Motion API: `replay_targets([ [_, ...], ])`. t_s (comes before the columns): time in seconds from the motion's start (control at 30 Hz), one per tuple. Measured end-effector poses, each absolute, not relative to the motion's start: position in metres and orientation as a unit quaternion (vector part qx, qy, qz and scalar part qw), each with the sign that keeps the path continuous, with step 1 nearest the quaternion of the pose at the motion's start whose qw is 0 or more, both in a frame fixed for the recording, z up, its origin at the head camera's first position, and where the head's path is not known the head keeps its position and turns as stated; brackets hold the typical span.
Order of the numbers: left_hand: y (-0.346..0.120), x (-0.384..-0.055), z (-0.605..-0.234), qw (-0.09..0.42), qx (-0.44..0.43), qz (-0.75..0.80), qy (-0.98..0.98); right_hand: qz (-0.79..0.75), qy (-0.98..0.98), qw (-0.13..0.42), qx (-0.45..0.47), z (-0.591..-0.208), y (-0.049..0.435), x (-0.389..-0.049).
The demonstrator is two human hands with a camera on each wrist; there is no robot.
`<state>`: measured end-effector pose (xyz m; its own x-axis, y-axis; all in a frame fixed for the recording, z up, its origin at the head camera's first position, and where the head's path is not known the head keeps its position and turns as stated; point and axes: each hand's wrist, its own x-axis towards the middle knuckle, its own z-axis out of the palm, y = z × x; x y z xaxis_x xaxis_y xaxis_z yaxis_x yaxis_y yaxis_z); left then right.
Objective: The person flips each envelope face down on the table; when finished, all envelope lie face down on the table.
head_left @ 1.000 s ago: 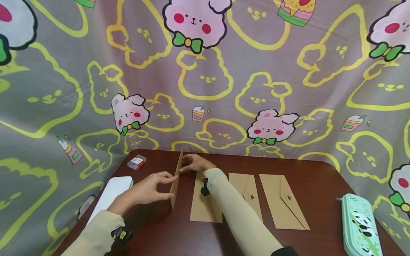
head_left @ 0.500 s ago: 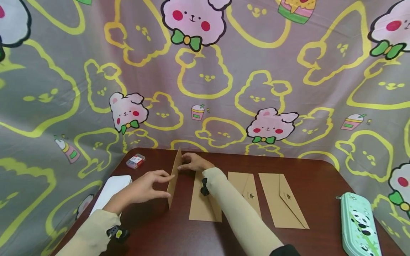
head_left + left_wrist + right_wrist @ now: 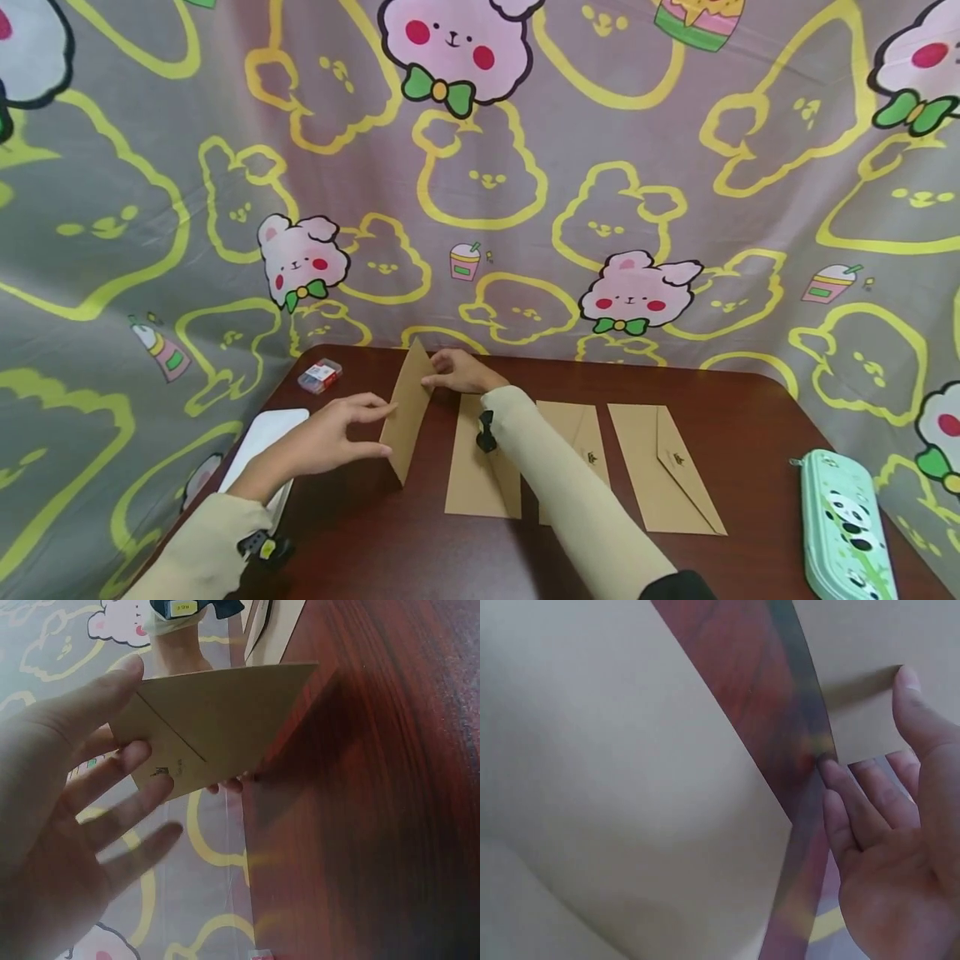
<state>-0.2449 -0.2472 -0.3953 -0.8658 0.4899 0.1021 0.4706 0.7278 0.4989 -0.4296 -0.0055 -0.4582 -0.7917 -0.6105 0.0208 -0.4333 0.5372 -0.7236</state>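
Note:
A brown paper envelope (image 3: 408,417) stands on its long edge, leaning left, between my hands. My right hand (image 3: 461,371) pinches its far end; in the right wrist view, the thumb (image 3: 915,697) lies on one face with fingers by the edge. My left hand (image 3: 322,437) holds the upper edge from the left with thumb and index finger. The left wrist view shows the flap line and small print, with the other fingers spread. Three more envelopes lie flat: one partly under my right forearm (image 3: 468,475), one behind it (image 3: 577,425), one farther right (image 3: 663,467).
A dark red-brown table (image 3: 352,533) carries everything. A small clear box with a red-and-white label (image 3: 320,377) sits far left. A white flat object (image 3: 262,433) lies behind my left wrist. A mint panda pencil case (image 3: 847,521) is at right. Patterned cloth (image 3: 510,200) hangs behind.
The standing envelope has tipped leftward from nearly edge-on, so more of its right face shows. My left hand has shifted slightly left with it. My right hand stays at the far end.

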Motion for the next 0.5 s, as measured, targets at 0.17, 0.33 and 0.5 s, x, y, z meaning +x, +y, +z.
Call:
replay_targets([
  [0.17, -0.252, -0.245, -0.395, 0.014, 0.247, 0.254, 0.935, -0.360, 0.869, 0.113, -0.320, -0.455, 0.000, -0.433],
  [0.33, -0.255, -0.246, -0.395, 0.011, 0.239, 0.240, 0.941, -0.370, 0.860, 0.114, -0.333, -0.452, 0.002, -0.438],
  [0.5, -0.258, -0.247, -0.396, 0.013, 0.233, 0.220, 0.947, -0.377, 0.860, 0.115, -0.325, -0.446, 0.006, -0.440],
])
